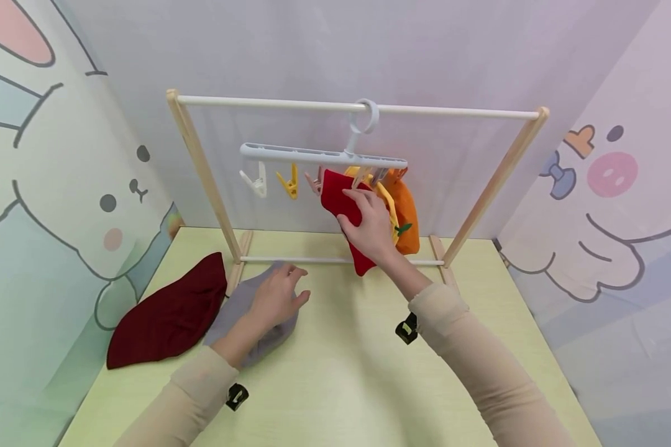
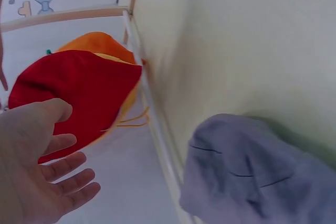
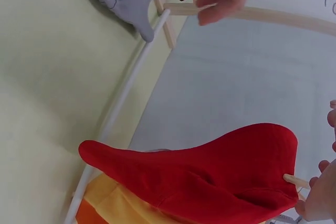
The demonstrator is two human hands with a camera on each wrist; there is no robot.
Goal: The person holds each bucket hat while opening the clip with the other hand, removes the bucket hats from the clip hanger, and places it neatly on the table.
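Cartoon-printed walls [image 1: 78,167] flank the surface [image 1: 335,385]. Beneath the hanger [image 1: 296,153], right of its centre, is the red hat [image 1: 335,187], right hand [image 1: 371,228] over it, grip unclear to me; below its left half, the left hand [image 1: 276,295] hovers, fingers loose. Clipping seems underway; next calls for checking the hold.

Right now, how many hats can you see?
5: red hat, yellow hat and orange hat under the hanger; maroon hat and gray hat on the table. More may hide behind the red one.
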